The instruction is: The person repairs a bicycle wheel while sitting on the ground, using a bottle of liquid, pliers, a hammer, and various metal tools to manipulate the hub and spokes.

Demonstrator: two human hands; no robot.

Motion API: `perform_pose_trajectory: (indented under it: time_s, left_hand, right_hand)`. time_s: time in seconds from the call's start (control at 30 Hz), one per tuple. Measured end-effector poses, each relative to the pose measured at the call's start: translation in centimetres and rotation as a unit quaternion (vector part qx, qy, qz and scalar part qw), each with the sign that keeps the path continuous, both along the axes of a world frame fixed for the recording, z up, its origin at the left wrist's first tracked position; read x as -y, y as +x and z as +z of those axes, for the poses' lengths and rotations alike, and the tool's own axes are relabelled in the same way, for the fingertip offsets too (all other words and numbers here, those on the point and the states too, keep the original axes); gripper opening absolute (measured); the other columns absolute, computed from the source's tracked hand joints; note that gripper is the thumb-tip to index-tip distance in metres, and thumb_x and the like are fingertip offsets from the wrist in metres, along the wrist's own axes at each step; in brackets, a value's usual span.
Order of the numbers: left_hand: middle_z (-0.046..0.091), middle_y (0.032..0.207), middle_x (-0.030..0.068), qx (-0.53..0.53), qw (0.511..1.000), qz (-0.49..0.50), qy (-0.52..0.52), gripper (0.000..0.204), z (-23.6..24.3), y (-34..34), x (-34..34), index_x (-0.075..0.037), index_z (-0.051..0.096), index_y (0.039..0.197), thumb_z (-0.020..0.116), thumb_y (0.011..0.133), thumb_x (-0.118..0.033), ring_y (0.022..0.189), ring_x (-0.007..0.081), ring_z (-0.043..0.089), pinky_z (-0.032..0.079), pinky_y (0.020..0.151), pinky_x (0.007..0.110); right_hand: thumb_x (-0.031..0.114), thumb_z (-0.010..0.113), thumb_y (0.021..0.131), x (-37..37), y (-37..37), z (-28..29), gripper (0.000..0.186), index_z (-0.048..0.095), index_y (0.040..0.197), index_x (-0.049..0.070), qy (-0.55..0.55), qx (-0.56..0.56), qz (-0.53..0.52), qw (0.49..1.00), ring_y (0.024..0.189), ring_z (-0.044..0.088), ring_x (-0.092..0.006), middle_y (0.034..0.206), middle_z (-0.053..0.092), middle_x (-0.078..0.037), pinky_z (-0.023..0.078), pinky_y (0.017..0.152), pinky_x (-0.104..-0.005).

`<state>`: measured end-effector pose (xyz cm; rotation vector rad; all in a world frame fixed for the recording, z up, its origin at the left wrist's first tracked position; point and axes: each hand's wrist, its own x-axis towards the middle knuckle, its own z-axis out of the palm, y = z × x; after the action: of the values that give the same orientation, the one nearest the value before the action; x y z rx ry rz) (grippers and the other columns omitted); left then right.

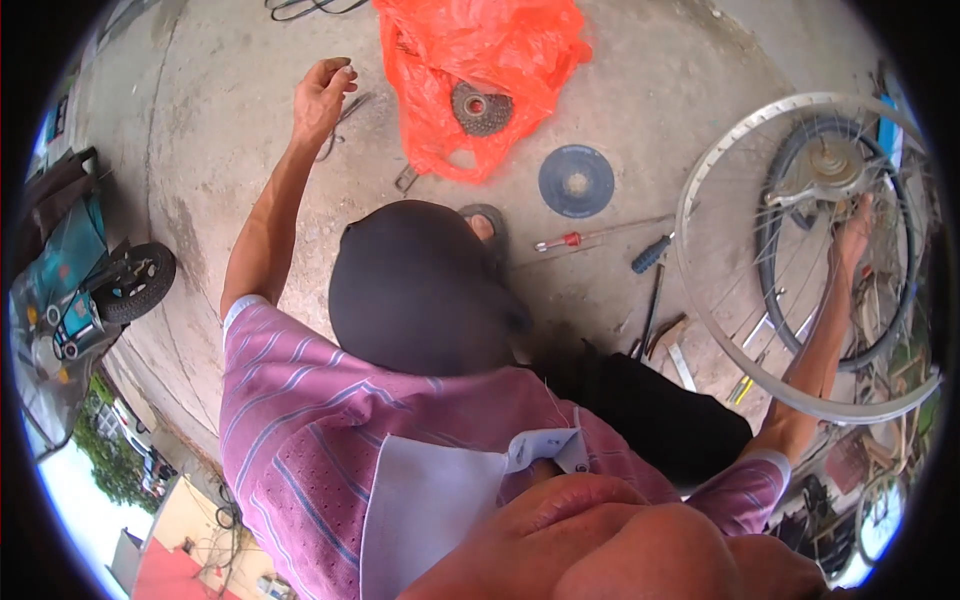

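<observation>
My left hand is out at upper left, fingers curled together; what they hold, if anything, is too small to make out. Just right of it lies a crumpled orange plastic bag with a toothed metal sprocket cluster on it. My right hand grips a spoked bicycle wheel near its large silver hub, at the right. Behind that wheel shows a black tyre. A dark round disc, a red-handled screwdriver and a blue-handled tool lie on the concrete ground.
My knee and sandalled foot are in the centre. A teal wheeled vehicle stands at the left edge. Cables lie at the top. Several tools, including a metal bar, and assorted clutter lie at lower right.
</observation>
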<state>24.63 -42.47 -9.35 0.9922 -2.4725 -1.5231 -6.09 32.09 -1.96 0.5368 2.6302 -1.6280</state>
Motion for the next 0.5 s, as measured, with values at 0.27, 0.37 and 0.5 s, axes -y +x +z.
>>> perform_pose_trajectory:
  time_s: [0.27,0.37,0.5]
  left_hand:
    - [0.066,0.121,0.0105,-0.113,0.854,-0.442,-0.251,0.042,0.4,-1.8,-19.5,-0.010,0.063,0.130,0.073,0.090,-0.018,0.116,0.0273,0.063,0.049,0.100,0.041]
    - [0.057,0.139,0.0095,-0.116,0.747,-0.549,-0.356,0.050,-2.4,-4.0,-22.3,-0.015,0.060,0.133,0.073,0.085,-0.019,0.136,0.0291,0.048,0.039,0.109,0.050]
    - [0.048,0.149,0.0087,-0.020,0.690,-0.551,-0.469,0.052,-5.1,-5.7,-20.8,-0.017,0.058,0.135,0.070,0.085,-0.024,0.145,0.0269,0.037,0.035,0.111,0.052]
  right_hand:
    - [0.013,0.033,0.102,-5.3,-1.9,-3.0,0.049,0.051,0.146,-0.001,0.422,-0.073,0.157,0.890,0.123,0.059,-0.0298,0.138,0.061,-0.023,0.044,0.103,-0.0353]
    - [0.019,0.034,0.102,-2.8,0.1,-2.3,0.046,0.053,0.139,-0.001,0.361,-0.097,0.148,0.916,0.117,0.060,-0.0303,0.130,0.062,-0.023,0.045,0.100,-0.0365]
    - [0.026,0.035,0.103,-0.1,2.6,-0.5,0.044,0.056,0.130,-0.001,0.254,-0.111,0.131,0.952,0.110,0.061,-0.0308,0.120,0.063,-0.022,0.046,0.096,-0.0380]
